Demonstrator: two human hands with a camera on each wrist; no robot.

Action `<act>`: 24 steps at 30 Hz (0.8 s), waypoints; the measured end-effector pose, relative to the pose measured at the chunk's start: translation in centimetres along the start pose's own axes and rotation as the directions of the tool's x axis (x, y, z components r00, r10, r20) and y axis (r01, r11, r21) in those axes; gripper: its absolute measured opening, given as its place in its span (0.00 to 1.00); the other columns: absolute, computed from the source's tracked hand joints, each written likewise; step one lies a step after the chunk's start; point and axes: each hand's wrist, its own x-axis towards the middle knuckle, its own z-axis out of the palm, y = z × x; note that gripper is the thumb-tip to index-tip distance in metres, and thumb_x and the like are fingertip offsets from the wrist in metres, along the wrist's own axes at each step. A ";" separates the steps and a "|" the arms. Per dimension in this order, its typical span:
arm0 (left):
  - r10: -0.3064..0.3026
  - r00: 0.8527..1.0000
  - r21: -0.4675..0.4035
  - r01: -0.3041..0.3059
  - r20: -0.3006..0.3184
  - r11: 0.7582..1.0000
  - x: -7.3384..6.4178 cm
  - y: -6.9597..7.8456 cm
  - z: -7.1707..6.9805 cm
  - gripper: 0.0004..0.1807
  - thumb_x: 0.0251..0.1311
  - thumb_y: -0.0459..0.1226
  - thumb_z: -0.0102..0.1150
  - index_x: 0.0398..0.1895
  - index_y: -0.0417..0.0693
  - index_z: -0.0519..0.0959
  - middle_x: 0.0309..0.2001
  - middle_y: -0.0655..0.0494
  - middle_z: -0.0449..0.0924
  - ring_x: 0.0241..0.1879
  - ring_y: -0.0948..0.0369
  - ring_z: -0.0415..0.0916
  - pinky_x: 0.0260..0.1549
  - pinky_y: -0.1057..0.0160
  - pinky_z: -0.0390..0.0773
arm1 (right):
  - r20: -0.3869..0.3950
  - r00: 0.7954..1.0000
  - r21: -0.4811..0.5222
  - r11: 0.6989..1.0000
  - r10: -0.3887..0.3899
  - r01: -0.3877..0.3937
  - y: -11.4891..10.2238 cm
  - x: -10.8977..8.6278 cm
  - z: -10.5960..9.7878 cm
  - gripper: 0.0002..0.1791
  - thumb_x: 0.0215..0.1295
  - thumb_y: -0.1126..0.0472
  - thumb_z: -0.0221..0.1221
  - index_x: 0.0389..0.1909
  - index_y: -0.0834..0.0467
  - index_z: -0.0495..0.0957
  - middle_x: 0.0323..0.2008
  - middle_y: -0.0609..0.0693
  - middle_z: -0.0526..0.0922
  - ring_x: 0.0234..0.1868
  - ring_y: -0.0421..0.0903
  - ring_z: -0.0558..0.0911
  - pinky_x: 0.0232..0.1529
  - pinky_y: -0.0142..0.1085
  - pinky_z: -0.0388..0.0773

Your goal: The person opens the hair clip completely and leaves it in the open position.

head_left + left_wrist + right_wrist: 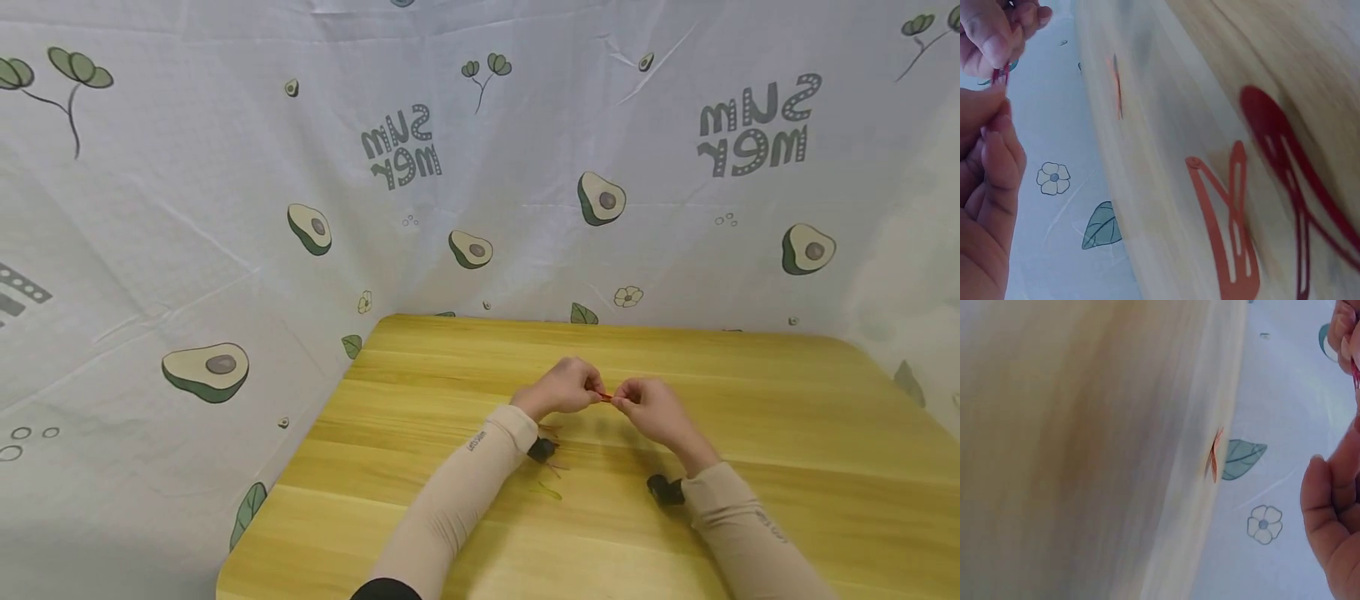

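A small red snap hair clip is stretched between my two hands above the table. My left hand pinches one end between thumb and fingers; my right hand pinches the other. The left wrist view shows the same clip mostly covered by fingertips. Under my left wrist, an orange snap clip and a dark red snap clip lie on the wood with their arms sprung apart. Farther off in that view rests a thin orange clip.
A yellow-green clip lies on the wooden table, nearer the front than my left hand. Black wrist cameras hang beneath both wrists. White cloth printed with avocados stands behind the table and along its left.
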 end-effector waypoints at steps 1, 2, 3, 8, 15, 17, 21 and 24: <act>-0.002 1.000 0.008 0.002 0.002 1.000 -0.1 0.1 0.0 0.03 0.55 0.36 0.57 0.26 0.51 0.80 0.22 0.65 0.75 0.21 0.70 0.69 0.20 0.75 0.70 | -0.006 1.000 -0.005 1.000 -0.002 0.002 0.0 0.0 0.0 0.07 0.59 0.63 0.55 0.28 0.64 0.76 0.25 0.57 0.78 0.22 0.43 0.67 0.22 0.33 0.65; -0.001 1.000 0.018 0.001 0.003 1.000 -0.1 0.2 0.0 0.03 0.55 0.36 0.57 0.26 0.51 0.80 0.21 0.65 0.75 0.21 0.70 0.69 0.19 0.75 0.70 | -0.008 1.000 -0.003 1.000 -0.003 0.003 -0.1 -0.1 0.0 0.07 0.59 0.63 0.56 0.28 0.64 0.76 0.24 0.57 0.77 0.22 0.43 0.67 0.22 0.33 0.65; -0.001 1.000 0.023 0.001 0.005 1.000 -0.2 0.2 0.0 0.03 0.55 0.36 0.57 0.27 0.50 0.80 0.22 0.66 0.74 0.21 0.70 0.69 0.20 0.75 0.70 | -0.010 1.000 -0.004 1.000 -0.003 0.003 -0.1 -0.1 0.0 0.07 0.59 0.63 0.56 0.27 0.64 0.76 0.24 0.56 0.77 0.22 0.43 0.68 0.22 0.33 0.65; 0.019 1.000 0.028 -0.019 -0.009 0.999 -0.5 0.2 -0.1 0.03 0.55 0.36 0.57 0.26 0.51 0.79 0.22 0.66 0.74 0.21 0.70 0.69 0.20 0.75 0.69 | 0.002 1.000 0.031 0.999 0.024 -0.024 0.0 -0.3 -0.2 0.07 0.60 0.61 0.55 0.28 0.62 0.75 0.27 0.57 0.78 0.23 0.43 0.68 0.23 0.33 0.65; 0.014 1.000 -0.005 -0.014 0.010 1.000 -1.3 0.2 -0.2 0.04 0.55 0.37 0.57 0.25 0.54 0.78 0.23 0.67 0.75 0.22 0.70 0.70 0.21 0.75 0.71 | 0.050 0.998 0.055 0.998 0.036 -0.039 0.1 -0.6 -0.4 0.10 0.59 0.57 0.57 0.31 0.61 0.77 0.29 0.57 0.79 0.26 0.44 0.69 0.26 0.34 0.66; 0.015 1.000 0.007 -0.015 0.015 1.000 -1.4 0.1 -0.2 0.04 0.55 0.37 0.57 0.25 0.55 0.77 0.22 0.67 0.75 0.22 0.70 0.70 0.22 0.75 0.71 | 0.061 0.998 0.052 0.998 0.027 -0.031 0.0 -0.6 -0.4 0.10 0.58 0.56 0.58 0.30 0.60 0.78 0.29 0.55 0.80 0.27 0.43 0.71 0.28 0.34 0.68; 0.025 1.000 0.034 -0.026 0.018 0.999 -1.6 0.0 -0.3 0.04 0.55 0.37 0.57 0.25 0.56 0.77 0.22 0.68 0.75 0.23 0.71 0.71 0.22 0.76 0.70 | 0.083 0.997 0.060 0.998 0.008 -0.013 -0.3 -0.6 -0.5 0.09 0.57 0.57 0.58 0.31 0.60 0.78 0.29 0.53 0.81 0.29 0.42 0.74 0.30 0.35 0.71; 0.026 0.999 0.026 -0.027 0.025 0.999 -1.8 -0.3 -0.2 0.03 0.55 0.37 0.58 0.25 0.55 0.78 0.23 0.66 0.76 0.23 0.71 0.72 0.22 0.76 0.71 | 0.108 0.994 0.082 0.996 0.005 -0.014 -0.3 -0.5 -0.5 0.10 0.56 0.58 0.59 0.32 0.61 0.78 0.30 0.53 0.81 0.31 0.42 0.75 0.32 0.35 0.72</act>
